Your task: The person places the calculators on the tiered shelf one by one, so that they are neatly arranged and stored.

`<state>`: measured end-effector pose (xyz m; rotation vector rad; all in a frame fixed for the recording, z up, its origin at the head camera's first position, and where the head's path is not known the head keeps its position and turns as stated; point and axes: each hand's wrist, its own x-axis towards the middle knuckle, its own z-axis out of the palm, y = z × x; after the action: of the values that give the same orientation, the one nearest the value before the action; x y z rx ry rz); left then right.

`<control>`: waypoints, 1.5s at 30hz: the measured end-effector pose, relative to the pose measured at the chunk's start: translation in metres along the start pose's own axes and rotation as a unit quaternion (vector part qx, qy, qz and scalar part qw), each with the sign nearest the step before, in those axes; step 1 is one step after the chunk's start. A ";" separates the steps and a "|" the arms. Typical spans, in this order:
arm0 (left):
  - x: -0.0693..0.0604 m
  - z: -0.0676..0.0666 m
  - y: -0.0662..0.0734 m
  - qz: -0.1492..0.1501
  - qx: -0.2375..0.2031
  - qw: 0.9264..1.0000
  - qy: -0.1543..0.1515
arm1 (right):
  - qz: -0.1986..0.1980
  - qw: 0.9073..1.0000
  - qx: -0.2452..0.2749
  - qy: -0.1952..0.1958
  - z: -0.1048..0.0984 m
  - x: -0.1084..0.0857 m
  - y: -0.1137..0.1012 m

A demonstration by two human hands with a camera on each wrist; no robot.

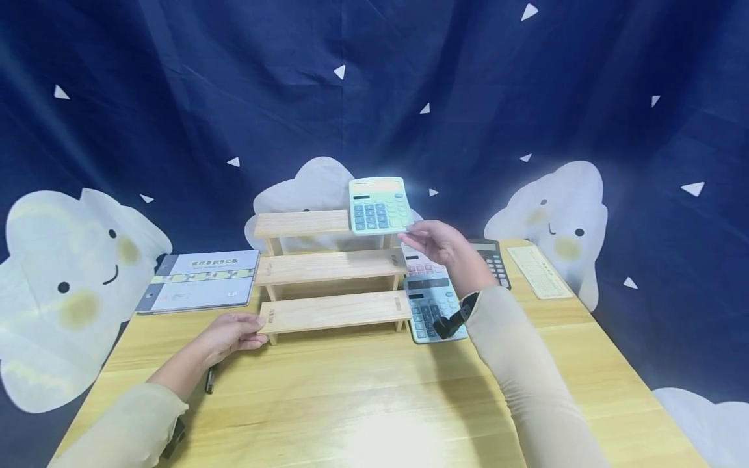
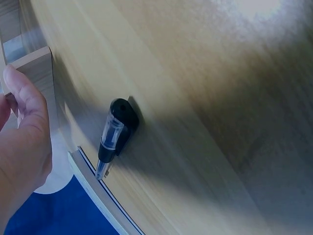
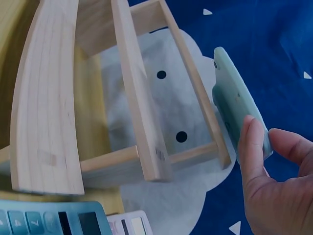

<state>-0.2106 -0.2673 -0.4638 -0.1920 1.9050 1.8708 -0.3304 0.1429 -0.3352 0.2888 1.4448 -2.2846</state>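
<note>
A three-step wooden rack [image 1: 333,311] stands on the table. My right hand [image 1: 435,242] pinches the lower right corner of a pale green calculator [image 1: 380,205] at the right end of the top step; in the right wrist view the hand [image 3: 276,171] has thumb and fingers on either side of the calculator [image 3: 239,98], seen edge-on beside the rack [image 3: 46,98]. My left hand [image 1: 231,335] grips the left end of the lowest step, and the left wrist view shows that hand [image 2: 27,132] at the rack's corner, its fingertips partly cut off.
A blue calculator [image 1: 433,307], a pink one [image 1: 417,260] and a black one [image 1: 496,261] lie right of the rack. A printed card [image 1: 538,272] lies further right. On the left are a ledger book [image 1: 201,281] and a pen-like object [image 1: 210,381], also in the left wrist view [image 2: 113,134].
</note>
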 end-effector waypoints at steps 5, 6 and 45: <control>0.002 0.000 -0.003 -0.001 0.003 1.000 0.002 | 0.000 1.000 -0.018 -0.012 0.003 0.009 0.004; 0.002 0.000 -0.003 -0.001 0.005 1.000 0.000 | -0.001 1.000 -0.024 -0.017 0.004 0.010 0.005; 0.001 -0.001 0.000 0.000 -0.003 1.000 -0.005 | -0.068 0.976 -0.190 0.079 0.013 0.007 0.022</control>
<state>-0.2122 -0.2684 -0.4641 -0.1842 1.8936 1.8738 -0.3259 0.1219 -0.3502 0.2654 1.9973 -2.0641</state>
